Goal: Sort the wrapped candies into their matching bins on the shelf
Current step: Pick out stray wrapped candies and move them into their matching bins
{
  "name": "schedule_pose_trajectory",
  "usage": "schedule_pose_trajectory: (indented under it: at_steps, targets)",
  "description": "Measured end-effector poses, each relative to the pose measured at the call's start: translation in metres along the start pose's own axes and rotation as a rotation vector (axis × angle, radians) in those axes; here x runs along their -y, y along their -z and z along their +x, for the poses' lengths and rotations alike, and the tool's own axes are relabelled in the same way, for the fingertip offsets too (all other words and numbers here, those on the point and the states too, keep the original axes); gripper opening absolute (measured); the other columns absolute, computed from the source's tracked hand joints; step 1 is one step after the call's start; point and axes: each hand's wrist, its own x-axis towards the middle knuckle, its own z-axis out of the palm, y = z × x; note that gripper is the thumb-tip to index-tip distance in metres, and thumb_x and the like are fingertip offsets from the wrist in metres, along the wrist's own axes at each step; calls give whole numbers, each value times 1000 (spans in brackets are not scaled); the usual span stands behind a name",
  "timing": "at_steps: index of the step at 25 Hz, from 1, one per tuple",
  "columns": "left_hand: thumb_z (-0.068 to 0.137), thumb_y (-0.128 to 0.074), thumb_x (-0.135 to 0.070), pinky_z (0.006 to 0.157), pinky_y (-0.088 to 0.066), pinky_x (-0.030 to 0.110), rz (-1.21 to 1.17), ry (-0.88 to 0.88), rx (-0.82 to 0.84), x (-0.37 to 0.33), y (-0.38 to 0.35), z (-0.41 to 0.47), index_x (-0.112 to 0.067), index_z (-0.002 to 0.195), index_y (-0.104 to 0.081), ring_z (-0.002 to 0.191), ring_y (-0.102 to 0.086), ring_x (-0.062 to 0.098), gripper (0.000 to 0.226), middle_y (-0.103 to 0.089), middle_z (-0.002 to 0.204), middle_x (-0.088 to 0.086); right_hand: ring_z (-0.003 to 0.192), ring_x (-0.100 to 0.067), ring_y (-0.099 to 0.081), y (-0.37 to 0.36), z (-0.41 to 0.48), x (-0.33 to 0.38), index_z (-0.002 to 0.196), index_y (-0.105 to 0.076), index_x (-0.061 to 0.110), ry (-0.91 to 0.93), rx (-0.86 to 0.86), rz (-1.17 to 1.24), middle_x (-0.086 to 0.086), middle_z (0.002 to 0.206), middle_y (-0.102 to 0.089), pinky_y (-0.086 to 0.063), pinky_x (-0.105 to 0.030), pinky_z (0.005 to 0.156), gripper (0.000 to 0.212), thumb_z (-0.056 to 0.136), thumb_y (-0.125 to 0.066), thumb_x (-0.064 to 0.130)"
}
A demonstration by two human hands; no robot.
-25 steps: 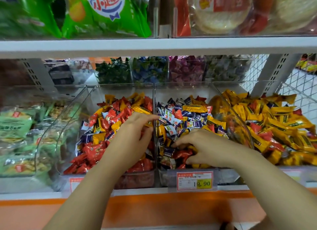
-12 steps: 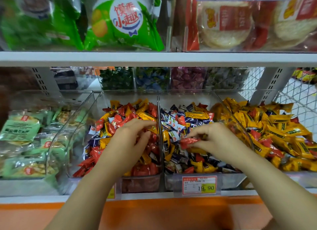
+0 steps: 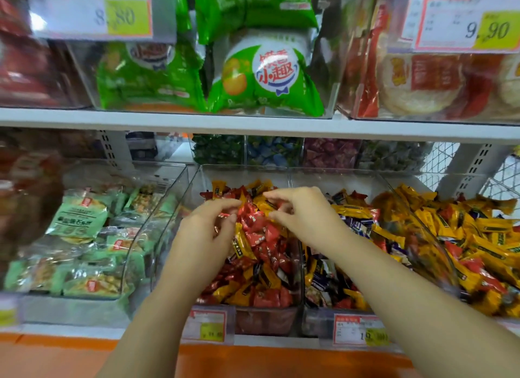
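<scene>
Over the red bin (image 3: 267,320), the right hand (image 3: 306,217) has crossed from the middle bin (image 3: 318,325) to beside the left hand (image 3: 205,237), both with fingers (image 3: 271,195) curled, any pinch untellable, likely dropping a stray onto the red candies (image 3: 261,237).

**Head view.** Two grips meet above a clear bin (image 3: 247,167) heaped with red and yellow wrapped candies (image 3: 261,237). The left grip (image 3: 208,231) and the right grip (image 3: 304,214) face each other with fingers curled. Whether either pinches a wrapper cannot be told. The neighbouring bin to the right holds blue, white and yellow candies (image 3: 354,217), and the next one mostly yellow candies (image 3: 464,237). Green snack packets (image 3: 76,220) fill the bin at left. A price tag (image 3: 360,332) fronts the shelf edge. Green snack bags (image 3: 267,76) sit on the upper shelf (image 3: 253,124).
</scene>
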Motion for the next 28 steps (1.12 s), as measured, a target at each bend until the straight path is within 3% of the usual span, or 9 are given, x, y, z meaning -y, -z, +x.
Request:
schedule_pose_trajectory:
  at_steps: [3, 6, 10, 13, 18, 20, 23, 25, 28]
  targets:
    - [93, -53, -19, 69, -38, 1, -17, -17, 38, -2, -4, 0, -29, 114, -62, 86, -50, -14, 25, -59, 104, -18, 80, 2, -59, 14, -15, -9, 121, -62, 28, -5, -32, 18, 9, 100, -68, -47, -14, 81, 35, 87, -63, 19]
    - [93, -52, -20, 68, -41, 5, -23, -43, 98, -9, -16, -2, -28, 116, -62, 88, -54, -6, 25, -61, 102, -16, 88, 4, -59, 29, -36, -33, 114, -66, 26, -70, -28, 65, 13, 101, -66, -41, -2, 76, 29, 87, -64, 15]
    - [93, -51, -21, 72, -40, 6, 19, -106, 190, -22, -36, -8, -31, 118, -59, 88, -52, -6, 28, -58, 103, -18, 92, 3, -60, 32, -63, -64, 114, -65, 23, -129, 171, 95, 13, 98, -66, -44, -3, 76, 31, 86, -63, 9]
    - [93, -51, -21, 78, -39, 3, 21, -151, 242, -28, -49, -9, -33, 116, -60, 90, -52, -6, 27, -54, 108, -21, 97, 11, -54, 25, -70, -77, 125, -57, 28, -102, 305, 73, 16, 116, -61, -39, 0, 80, 42, 85, -67, 19]
    - [91, -50, -31, 84, -31, -3, -28, -166, 247, -31, -60, -6, -29, 112, -63, 102, -48, -13, 24, -52, 112, -19, 126, -2, -40, 18, -63, -78, 135, -44, 36, -23, 494, -8, 17, 139, -45, -35, -25, 105, 60, 80, -68, 43]
    - [90, -52, -33, 81, -34, -2, -61, -152, 244, -31, -61, -5, -31, 110, -63, 100, -49, -12, 23, -53, 112, -18, 122, -7, -43, 17, -61, -74, 132, -48, 34, 5, 543, -48, 13, 134, -48, -39, -29, 102, 56, 81, -66, 46]
    - [89, -51, -38, 81, -34, -3, -56, -143, 262, -31, -60, -5, -35, 111, -61, 99, -50, -12, 25, -51, 114, -21, 97, -7, -55, 28, -58, -71, 115, -64, 28, 9, 616, -88, 13, 106, -62, -46, -25, 83, 33, 83, -65, 40]
    - [87, -48, -43, 81, -34, -3, -44, -144, 274, -31, -59, -5, -37, 113, -60, 98, -50, -11, 29, -50, 114, -23, 96, -3, -58, 37, -51, -74, 112, -66, 27, -15, 505, -39, 14, 106, -65, -47, -23, 84, 29, 85, -65, 35]
    - [88, -50, -40, 80, -38, 0, -59, -132, 287, -32, -57, -4, -37, 113, -59, 93, -53, -8, 27, -50, 113, -22, 115, -12, -53, 34, -29, -90, 126, -57, 26, -106, 184, -58, 7, 127, -58, -45, -27, 95, 40, 86, -65, 29]
